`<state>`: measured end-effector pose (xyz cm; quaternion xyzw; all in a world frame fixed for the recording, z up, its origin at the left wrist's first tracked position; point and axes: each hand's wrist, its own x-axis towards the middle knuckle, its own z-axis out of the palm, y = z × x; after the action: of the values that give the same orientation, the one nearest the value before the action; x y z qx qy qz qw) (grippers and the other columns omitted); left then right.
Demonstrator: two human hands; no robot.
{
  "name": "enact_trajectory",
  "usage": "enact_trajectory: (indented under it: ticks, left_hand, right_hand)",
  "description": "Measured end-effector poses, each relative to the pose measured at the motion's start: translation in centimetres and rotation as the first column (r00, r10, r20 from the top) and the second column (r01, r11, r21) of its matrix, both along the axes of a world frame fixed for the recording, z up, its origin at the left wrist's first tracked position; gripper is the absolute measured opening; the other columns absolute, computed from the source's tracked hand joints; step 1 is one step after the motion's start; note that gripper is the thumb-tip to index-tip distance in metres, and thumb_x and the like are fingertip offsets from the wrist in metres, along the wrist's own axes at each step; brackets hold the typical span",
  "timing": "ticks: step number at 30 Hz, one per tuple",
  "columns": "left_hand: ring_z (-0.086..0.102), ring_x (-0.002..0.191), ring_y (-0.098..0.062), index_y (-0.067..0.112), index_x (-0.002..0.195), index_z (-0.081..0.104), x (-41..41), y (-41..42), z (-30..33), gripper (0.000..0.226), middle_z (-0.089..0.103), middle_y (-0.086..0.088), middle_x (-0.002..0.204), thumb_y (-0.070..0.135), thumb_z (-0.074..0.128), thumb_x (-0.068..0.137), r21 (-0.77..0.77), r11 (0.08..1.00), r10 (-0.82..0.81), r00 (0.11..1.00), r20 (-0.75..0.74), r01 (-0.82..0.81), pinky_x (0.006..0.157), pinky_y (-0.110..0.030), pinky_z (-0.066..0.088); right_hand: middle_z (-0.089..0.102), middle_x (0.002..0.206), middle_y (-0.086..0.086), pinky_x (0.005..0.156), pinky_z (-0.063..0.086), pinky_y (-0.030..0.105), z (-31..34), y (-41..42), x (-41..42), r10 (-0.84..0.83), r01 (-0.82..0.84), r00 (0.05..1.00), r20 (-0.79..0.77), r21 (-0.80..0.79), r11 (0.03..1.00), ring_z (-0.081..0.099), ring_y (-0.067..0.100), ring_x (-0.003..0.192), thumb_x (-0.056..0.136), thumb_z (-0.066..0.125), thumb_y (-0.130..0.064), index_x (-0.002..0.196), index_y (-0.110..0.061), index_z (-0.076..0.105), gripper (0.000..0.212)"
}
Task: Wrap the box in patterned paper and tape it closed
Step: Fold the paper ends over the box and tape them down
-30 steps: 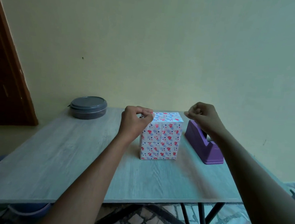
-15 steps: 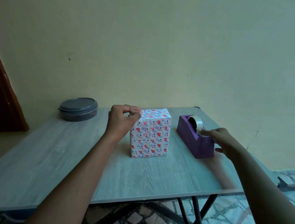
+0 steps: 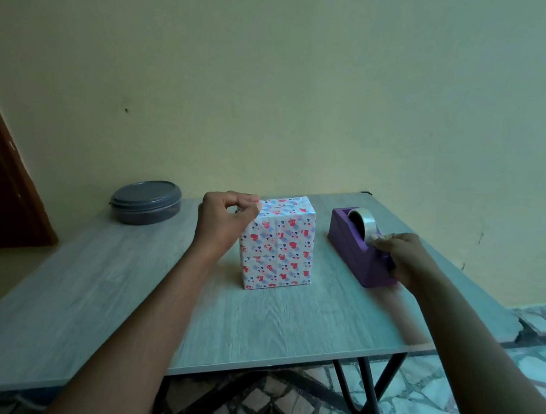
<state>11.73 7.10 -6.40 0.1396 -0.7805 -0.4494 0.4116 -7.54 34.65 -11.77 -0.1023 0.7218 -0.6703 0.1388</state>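
Box [image 3: 278, 243], already dressed in the heart-print paper, standing upright mid-table [image 3: 99, 290] with its tall face toward the near edge and the folded top facing up. Left hand [image 3: 224, 219] right at the top left corner, fingers curled and pinching there, probably pinning a flap, though hard to tell what exactly sits between the fingertips. Right hand [image 3: 406, 258] off to the right at the purple tape dispenser [image 3: 357, 247], fingertips pinching at the tape roll [image 3: 363, 221] end. Dispenser just beside the box, long axis running near-to-far, same as the box's side. So the next strip likely has to travel left from the dispenser up to the top of the box, with the left hand the closer one, practically on it. Grey lidded tub [image 3: 145, 200] sitting far left, well apart from everything.
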Motion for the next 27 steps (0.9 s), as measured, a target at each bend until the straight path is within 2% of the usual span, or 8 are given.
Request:
enact_trajectory:
  ticks: [7,10,14,18,22,25,27]
  left_hand:
    - [0.073,0.098,-0.005,0.012,0.072,0.077,-0.1,-0.1,-0.1,0.012,0.079,0.008,0.100,0.017,0.081,0.083,0.001,1.000,0.000,1.000,-0.005,0.000,0.093,-0.029,0.056]
    - [0.072,0.099,-0.004,0.009,0.073,0.077,0.0,0.0,-0.1,0.013,0.079,0.008,0.100,0.017,0.081,0.083,-0.005,1.000,0.001,1.000,-0.004,-0.001,0.092,-0.027,0.055]
    - [0.072,0.099,-0.004,0.009,0.074,0.077,-0.1,-0.1,-0.1,0.013,0.079,0.008,0.101,0.017,0.081,0.083,-0.009,1.000,-0.003,1.000,-0.004,0.003,0.091,-0.025,0.054]
    - [0.072,0.098,-0.002,0.009,0.075,0.078,-0.1,-0.1,-0.1,0.012,0.079,0.009,0.100,0.017,0.081,0.083,-0.003,1.000,0.003,1.000,-0.003,-0.003,0.090,-0.024,0.054]
    - [0.072,0.098,-0.002,0.008,0.075,0.078,0.0,0.0,-0.1,0.011,0.079,0.007,0.101,0.016,0.080,0.084,-0.010,1.000,0.001,1.000,-0.004,-0.001,0.089,-0.022,0.053]
    - [0.072,0.097,-0.002,0.008,0.075,0.078,0.0,0.0,0.0,0.012,0.079,0.007,0.101,0.016,0.080,0.084,-0.014,1.000,0.004,1.000,-0.008,-0.004,0.088,-0.021,0.053]
    - [0.072,0.098,-0.003,0.009,0.074,0.077,0.1,0.1,0.0,0.013,0.079,0.007,0.101,0.016,0.080,0.084,-0.017,1.000,0.005,1.000,-0.008,-0.005,0.087,-0.022,0.054]
  right_hand:
    - [0.066,0.084,0.016,0.068,0.044,0.039,-2.0,-0.7,-0.2,-0.115,0.105,0.990,-0.085,-0.120,0.987,0.057,0.026,0.079,0.084,0.082,-0.029,0.073,-0.011,0.069,0.025]
    - [0.062,0.085,0.017,0.063,0.043,0.036,-2.2,-0.9,0.8,-0.186,0.159,0.974,-0.128,-0.194,0.968,0.056,0.025,0.076,0.081,0.087,-0.026,0.071,-0.018,0.059,0.031]
    - [0.054,0.083,0.014,0.066,0.042,0.039,-2.7,-1.2,1.8,-0.288,0.246,0.946,-0.149,-0.247,0.937,0.052,0.024,0.076,0.081,0.089,-0.024,0.072,-0.018,0.051,0.039]
    - [0.056,0.076,0.014,0.070,0.048,0.041,-3.0,-1.5,2.4,-0.374,0.314,0.915,-0.154,-0.313,0.896,0.057,0.022,0.075,0.074,0.094,-0.022,0.067,-0.018,0.051,0.043]
    - [0.061,0.068,0.008,0.067,0.051,0.037,-3.3,-1.6,2.8,-0.459,0.401,0.875,-0.156,-0.298,0.866,0.059,0.019,0.065,0.065,0.098,-0.030,0.061,-0.013,0.057,0.044]
    - [0.054,0.059,0.004,0.063,0.046,0.034,-3.5,-1.6,3.2,-0.479,0.423,0.867,-0.136,-0.304,0.853,0.051,0.019,0.058,0.069,0.094,-0.034,0.056,-0.010,0.057,0.046]
    - [0.049,0.057,0.005,0.062,0.042,0.037,-4.1,-1.4,3.0,-0.483,0.444,0.873,-0.071,-0.298,0.845,0.049,0.021,0.060,0.073,0.084,-0.042,0.053,-0.009,0.056,0.048]
